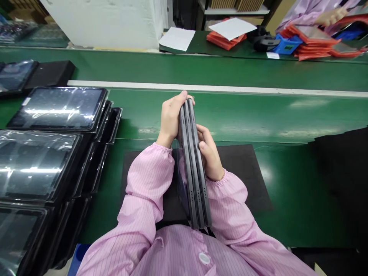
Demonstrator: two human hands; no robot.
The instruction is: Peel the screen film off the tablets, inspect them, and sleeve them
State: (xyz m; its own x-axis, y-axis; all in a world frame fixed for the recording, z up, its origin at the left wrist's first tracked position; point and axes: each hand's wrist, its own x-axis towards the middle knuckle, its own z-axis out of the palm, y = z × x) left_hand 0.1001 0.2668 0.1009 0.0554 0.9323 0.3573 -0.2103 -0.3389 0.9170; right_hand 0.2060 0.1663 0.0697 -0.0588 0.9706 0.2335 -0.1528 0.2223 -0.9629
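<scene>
Bags (36, 168) hold tablets (59, 113) left of the left fingers (182, 96); these and the right fingers (206, 148) grasp three devices (195, 168), lengthwise fore-and-aft.

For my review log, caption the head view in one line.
Left hand and right hand hold three tablets together, edges up, over a black mat.

Looks like smooth, matt metal on the held tablets (193, 165). Shines like glossy plastic film on the stacked tablets (57, 109). Seems matt on the mat (248, 165), soft cloth in the sleeves (146, 176).
</scene>
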